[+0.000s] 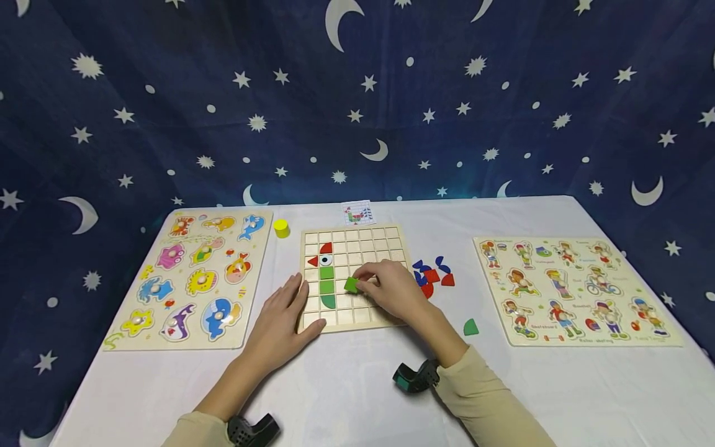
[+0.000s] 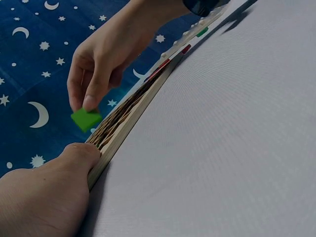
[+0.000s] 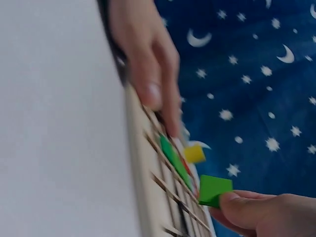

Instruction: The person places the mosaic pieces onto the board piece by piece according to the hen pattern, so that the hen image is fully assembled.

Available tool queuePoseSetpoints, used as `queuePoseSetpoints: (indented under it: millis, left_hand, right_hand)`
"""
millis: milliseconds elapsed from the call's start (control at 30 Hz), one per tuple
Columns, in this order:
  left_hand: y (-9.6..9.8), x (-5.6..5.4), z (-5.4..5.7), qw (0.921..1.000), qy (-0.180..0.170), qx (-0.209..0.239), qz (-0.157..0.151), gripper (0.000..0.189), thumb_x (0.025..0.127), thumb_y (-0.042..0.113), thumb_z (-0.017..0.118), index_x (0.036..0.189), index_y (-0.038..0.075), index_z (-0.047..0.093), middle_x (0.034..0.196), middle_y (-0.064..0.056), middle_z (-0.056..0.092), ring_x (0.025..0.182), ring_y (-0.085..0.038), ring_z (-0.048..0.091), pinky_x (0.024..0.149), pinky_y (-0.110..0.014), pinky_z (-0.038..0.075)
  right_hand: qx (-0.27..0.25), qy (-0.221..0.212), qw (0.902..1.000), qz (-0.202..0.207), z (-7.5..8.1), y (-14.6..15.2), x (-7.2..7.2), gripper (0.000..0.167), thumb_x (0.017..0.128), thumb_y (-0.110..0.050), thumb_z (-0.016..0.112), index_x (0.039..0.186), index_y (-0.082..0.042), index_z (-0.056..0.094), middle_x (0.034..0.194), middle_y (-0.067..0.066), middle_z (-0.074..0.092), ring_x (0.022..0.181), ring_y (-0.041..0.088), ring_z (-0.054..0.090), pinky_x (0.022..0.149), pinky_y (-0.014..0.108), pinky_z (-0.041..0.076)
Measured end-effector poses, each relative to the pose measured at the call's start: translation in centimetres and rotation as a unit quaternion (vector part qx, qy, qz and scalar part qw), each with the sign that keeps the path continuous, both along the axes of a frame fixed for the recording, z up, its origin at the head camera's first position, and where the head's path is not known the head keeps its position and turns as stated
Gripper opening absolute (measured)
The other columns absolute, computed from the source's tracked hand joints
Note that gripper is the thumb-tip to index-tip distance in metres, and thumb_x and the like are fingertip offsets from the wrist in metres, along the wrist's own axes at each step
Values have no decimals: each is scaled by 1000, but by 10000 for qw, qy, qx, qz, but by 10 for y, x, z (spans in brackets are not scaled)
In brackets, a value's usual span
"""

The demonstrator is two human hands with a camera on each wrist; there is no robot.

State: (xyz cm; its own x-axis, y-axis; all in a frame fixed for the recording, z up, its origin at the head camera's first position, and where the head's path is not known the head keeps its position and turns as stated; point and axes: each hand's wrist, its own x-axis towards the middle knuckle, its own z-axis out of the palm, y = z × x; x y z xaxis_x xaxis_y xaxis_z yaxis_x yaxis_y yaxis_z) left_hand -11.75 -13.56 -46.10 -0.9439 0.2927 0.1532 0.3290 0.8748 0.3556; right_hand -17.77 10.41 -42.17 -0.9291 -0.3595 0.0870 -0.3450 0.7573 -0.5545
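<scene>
My right hand pinches a green square tile between thumb and fingers, just over the gridded wooden board. With fingers straight, my left hand rests at the board's left edge, its thumb at the front left corner. A column of pieces lies in the grid: a red quarter-round on top, a red triangle beside a white eye tile, then two green squares and a green quarter-round at the bottom.
Several blue and red pieces lie right of the board, and a green quarter-round piece nearer. A pattern card and yellow cylinder stand behind. A sea-animal puzzle flanks the left, a sports puzzle the right.
</scene>
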Motion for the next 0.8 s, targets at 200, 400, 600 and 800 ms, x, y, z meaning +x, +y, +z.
queuePoseSetpoints:
  millis: [200,400,600,800]
  left_hand:
    - [0,0,1,10000,27,-12,-13,81,86,56,58,145,4,38,156,-12,28,143,-27,28,116,-46,27]
    - [1,1,-1,10000,62,10,2,81,86,56,59,145,4,38,155,-12,29,143,-28,29,115,-47,28]
    - [2,3,-4,10000,15,-6,51,82,86,58,57,145,5,38,155,-12,28,142,-30,30,115,-48,29]
    - [-1,1,-3,10000,65,-32,50,81,86,57,57,145,5,39,155,-12,29,143,-28,30,115,-48,29]
  right_hand:
    - [11,60,9999,149,-8,-12,7,14,86,-26,70,98,-21,75,86,-9,70,79,9,56,74,28,48]
    - [-18,15,9996,266,-15,-14,9,15,87,-27,69,99,-20,74,91,-7,71,86,10,61,84,32,51]
    - [-36,108,9992,395,-18,-14,10,15,87,-27,68,99,-20,74,92,-7,71,86,9,63,84,32,52]
    - [-70,106,9983,564,-16,-15,9,13,88,-25,68,98,-22,74,91,-9,70,87,9,63,83,31,52]
